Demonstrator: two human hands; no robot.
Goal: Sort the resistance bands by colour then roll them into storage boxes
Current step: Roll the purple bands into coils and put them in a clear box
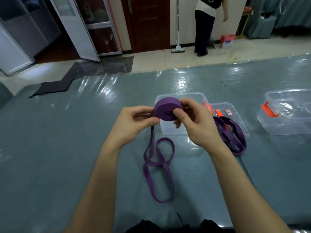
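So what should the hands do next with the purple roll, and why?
Probably wind on another turn. The left hand and right hand hold the purple roll near the clear box, but a long loose tail lies looped on the table, so it likely isn't ready to drop in.

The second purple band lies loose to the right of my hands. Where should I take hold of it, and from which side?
Probably its near end: there the strands of the loose purple band bunch together flat on the table. Once the right hand has put down the roll, pinch from above, near side; the far end lies by an orange clip.
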